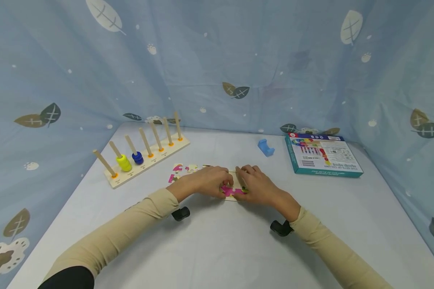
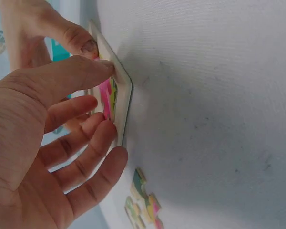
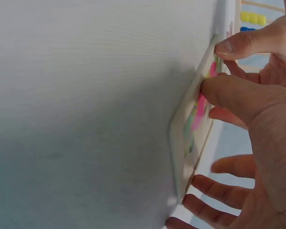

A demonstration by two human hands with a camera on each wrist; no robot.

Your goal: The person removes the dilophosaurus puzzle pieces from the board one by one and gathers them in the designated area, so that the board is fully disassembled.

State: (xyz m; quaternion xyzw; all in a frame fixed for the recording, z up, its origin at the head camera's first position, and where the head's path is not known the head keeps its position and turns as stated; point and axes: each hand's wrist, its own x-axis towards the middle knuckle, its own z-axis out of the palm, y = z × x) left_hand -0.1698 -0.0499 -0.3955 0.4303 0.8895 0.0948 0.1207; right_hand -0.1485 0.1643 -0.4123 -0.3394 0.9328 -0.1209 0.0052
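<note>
A shallow jigsaw puzzle board (image 1: 236, 182) with a pale frame lies on the white table between both hands, with pink and green pieces (image 1: 230, 192) inside it. My left hand (image 1: 211, 181) holds the board's left part; in the left wrist view its thumb (image 2: 97, 70) rests on the near frame and its curled fingers lie over the left side. My right hand (image 1: 257, 186) spans the right part, thumb (image 3: 217, 90) on the near frame, several fingertips at the far side. The hands cover much of the board. Loose puzzle pieces (image 1: 177, 168) lie left of it, partly behind the left hand.
At the back left stands a wooden peg stand (image 1: 130, 175) with yellow beads (image 1: 123, 163) and blue beads (image 1: 138, 158) on its pegs. A blue plastic holder (image 1: 265, 147) and a flat teal box (image 1: 325, 156) lie at the back right. A patterned blue curtain (image 1: 209, 60) hangs behind.
</note>
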